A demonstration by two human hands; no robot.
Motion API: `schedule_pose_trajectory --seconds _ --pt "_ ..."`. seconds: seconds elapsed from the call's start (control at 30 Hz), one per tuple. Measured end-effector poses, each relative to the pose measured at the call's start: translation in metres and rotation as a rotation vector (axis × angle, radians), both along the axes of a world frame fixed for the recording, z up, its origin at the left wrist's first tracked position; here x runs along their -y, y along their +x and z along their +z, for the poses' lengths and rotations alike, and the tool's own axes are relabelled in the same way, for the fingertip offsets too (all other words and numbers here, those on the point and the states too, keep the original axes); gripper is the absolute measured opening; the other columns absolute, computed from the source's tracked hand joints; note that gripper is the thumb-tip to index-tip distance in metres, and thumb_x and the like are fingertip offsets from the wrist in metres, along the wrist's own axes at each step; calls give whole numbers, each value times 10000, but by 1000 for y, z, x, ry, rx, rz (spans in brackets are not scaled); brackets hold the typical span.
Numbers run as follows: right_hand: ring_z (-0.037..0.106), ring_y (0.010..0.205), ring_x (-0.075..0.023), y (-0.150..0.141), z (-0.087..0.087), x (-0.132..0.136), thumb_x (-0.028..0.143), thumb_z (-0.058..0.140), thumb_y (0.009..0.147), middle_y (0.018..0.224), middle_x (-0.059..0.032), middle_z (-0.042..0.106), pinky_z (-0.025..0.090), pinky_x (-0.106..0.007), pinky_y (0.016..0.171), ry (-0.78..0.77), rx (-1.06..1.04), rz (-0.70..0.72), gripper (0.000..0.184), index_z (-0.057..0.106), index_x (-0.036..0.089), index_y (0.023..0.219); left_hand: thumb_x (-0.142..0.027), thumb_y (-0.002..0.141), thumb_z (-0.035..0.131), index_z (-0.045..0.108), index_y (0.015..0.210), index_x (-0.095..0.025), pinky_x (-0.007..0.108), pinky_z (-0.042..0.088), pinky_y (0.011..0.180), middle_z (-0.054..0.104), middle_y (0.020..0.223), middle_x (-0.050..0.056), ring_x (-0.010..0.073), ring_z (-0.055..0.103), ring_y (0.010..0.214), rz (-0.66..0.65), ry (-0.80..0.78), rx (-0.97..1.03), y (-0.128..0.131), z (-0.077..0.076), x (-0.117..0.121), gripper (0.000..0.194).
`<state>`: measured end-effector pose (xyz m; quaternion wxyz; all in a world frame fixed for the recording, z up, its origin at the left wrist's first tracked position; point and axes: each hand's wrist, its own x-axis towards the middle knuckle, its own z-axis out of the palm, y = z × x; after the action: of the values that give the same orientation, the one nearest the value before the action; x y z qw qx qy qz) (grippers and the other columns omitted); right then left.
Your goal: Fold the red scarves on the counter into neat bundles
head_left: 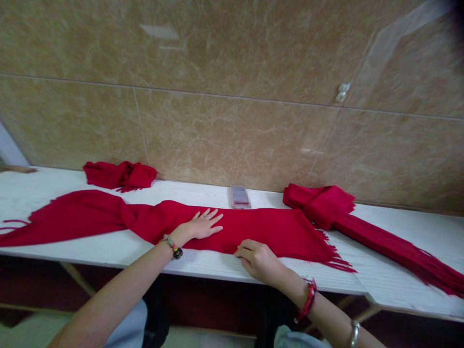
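Note:
A long red scarf (268, 229) with fringed ends lies across the white table, flat on the right and twisted toward the left. My left hand (205, 224) rests on its middle with the fingers spread. At the scarf's near edge, my right hand (255, 258) is closed, thumb and fingers pinched together. Whether the cloth's edge is caught between those fingertips is hard to see.
A crumpled red scarf (119, 175) sits against the wall at the back left. At the right lies a folded red scarf (322, 203) with a long fringed tail. A phone (240, 197) lies by the tiled wall (224, 135). The white table (210, 263) is narrow.

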<state>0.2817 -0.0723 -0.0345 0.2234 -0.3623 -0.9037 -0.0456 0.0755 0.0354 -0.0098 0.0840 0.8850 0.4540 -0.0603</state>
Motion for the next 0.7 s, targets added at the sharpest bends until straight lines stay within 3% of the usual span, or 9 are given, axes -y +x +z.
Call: schedule_pose_trajectory --seconds 0.13,0.23,0.37,0.5,0.7 --pt "569 735 -143 -8 14 -1 101 486 793 782 -48 619 441 -225 662 -22 109 -44 178 631 165 871 -549 872 221 221 1394 -191 534 182 1001 133 1456 119 314 120 1327 277 83 -92 -48 1 -24 633" --pt "576 777 -157 -21 26 -4 178 536 795 865 -63 628 438 -235 666 -24 158 -70 201 612 167 980 -541 868 246 293 1370 -149 503 178 1012 167 1444 154 318 136 1323 356 183 -159 -73 6 -30 638" --pt "569 854 -184 -47 34 -12 179 559 780 947 -82 626 433 -264 725 12 223 -31 293 583 170 1072 -475 889 271 291 1367 -173 456 173 1024 151 1456 132 291 119 1331 248 248 -103 -81 12 -23 565" --pt "575 858 -190 -72 35 -22 183 557 779 947 -84 637 435 -271 727 -16 260 23 365 543 168 1144 -467 896 290 251 1380 -218 437 148 1036 132 1464 110 257 88 1339 103 186 -55 -85 10 -16 545" --pt "586 817 -178 -90 33 -31 91 478 806 919 -84 644 430 -252 660 -6 310 34 338 539 161 1130 -447 905 304 304 1359 -214 401 164 1039 228 1443 102 230 150 1330 75 220 -55 -121 -3 -16 511"
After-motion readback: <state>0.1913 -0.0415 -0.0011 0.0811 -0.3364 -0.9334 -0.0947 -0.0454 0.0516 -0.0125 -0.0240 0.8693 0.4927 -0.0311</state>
